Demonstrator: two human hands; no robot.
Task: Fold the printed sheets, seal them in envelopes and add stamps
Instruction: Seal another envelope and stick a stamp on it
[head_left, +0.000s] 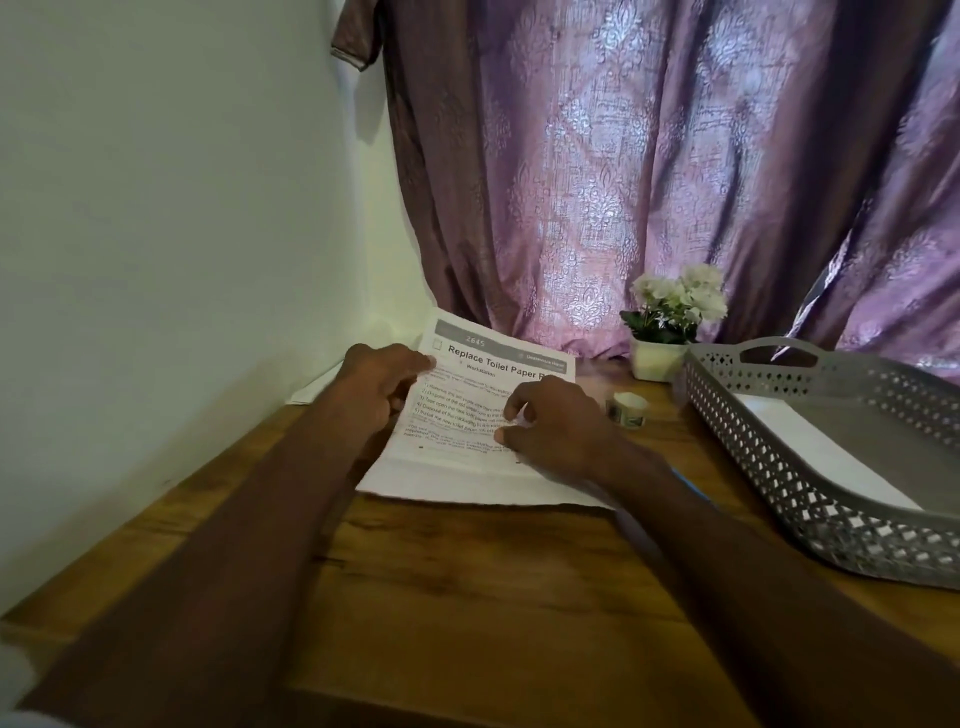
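A printed sheet (467, 364) headed "Replace Toilet Paper" lies on the wooden table (467, 582), its far end lifted toward the wall. My left hand (382, 387) pinches the sheet's left edge near the top. My right hand (558, 426) presses on the sheet's right half with curled fingers. A small roll (628, 408), possibly stamps, sits just right of the sheet. White paper or envelopes (810, 441) lie inside the grey tray. Another white sheet (311, 387) pokes out behind my left hand.
A grey perforated tray (779, 467) with handles fills the right side of the table. A small white pot of white flowers (670, 322) stands at the back by the purple curtain (649, 182). A pale wall (182, 234) borders the table's left.
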